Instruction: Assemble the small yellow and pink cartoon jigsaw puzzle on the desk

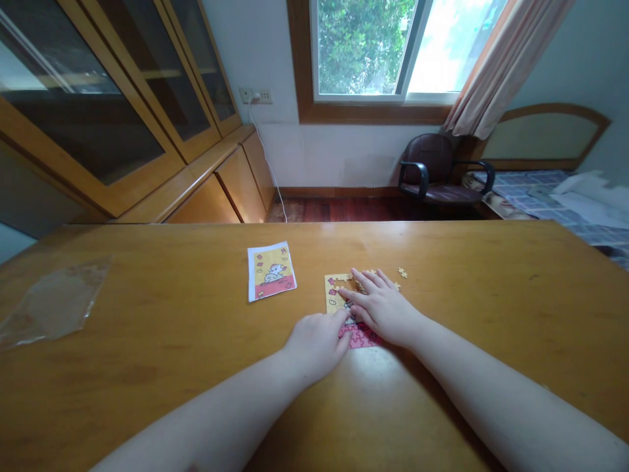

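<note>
A small jigsaw puzzle (335,293), yellow above and red below, lies on the wooden table (162,341). My right hand (381,305) rests flat on the puzzle with fingers stretched out, covering most of it. My left hand (318,344) touches the puzzle's lower left edge with its fingers curled; what its fingertips hold, if anything, is hidden. A loose yellow puzzle piece (402,272) sits just right of the puzzle. A reference picture card (270,270) with a white animal on yellow and red lies to the left.
A crumpled clear plastic bag (52,303) lies at the table's left. Beyond the table stand wooden glass-door cabinets (113,111), a dark armchair (437,172) under the window, and a bed (555,196) at the right.
</note>
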Motion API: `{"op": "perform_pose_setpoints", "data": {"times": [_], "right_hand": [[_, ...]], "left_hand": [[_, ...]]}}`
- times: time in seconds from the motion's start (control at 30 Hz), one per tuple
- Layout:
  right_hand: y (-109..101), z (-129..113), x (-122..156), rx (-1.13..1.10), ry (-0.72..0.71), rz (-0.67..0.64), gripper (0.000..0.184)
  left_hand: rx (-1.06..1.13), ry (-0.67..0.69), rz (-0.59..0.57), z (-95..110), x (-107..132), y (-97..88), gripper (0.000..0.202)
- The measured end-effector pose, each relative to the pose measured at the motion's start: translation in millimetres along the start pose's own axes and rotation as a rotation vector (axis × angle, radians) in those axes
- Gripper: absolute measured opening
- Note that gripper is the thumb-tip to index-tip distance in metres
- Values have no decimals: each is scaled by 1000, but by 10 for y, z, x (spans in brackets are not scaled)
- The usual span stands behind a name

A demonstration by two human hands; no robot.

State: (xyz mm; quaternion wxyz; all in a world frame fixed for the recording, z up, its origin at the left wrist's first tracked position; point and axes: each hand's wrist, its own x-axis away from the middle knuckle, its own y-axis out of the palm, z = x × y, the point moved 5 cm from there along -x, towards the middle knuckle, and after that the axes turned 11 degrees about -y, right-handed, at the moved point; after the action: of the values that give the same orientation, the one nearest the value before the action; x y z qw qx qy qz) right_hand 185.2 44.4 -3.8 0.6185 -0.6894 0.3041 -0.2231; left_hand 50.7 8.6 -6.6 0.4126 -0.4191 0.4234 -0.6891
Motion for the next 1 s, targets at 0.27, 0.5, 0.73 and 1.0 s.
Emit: {"op": "perform_pose_setpoints", "data": {"times": [0.27,0.5,0.73,1.0], "right_hand": [[42,27,-19,-38,5,-26,47],[79,40,-31,-37,16,-47,48],[76,36,-36,-62,1,-37,50],[74,40,-38,-75,0,-42,51]], "left_hand": [[-7,5,2,1,-14,8,30],[-32,5,4,0,-7,18,30],[-32,-9,-8,0,-11,15,30],[-19,-8,-7,-2,0,15,30]]}}
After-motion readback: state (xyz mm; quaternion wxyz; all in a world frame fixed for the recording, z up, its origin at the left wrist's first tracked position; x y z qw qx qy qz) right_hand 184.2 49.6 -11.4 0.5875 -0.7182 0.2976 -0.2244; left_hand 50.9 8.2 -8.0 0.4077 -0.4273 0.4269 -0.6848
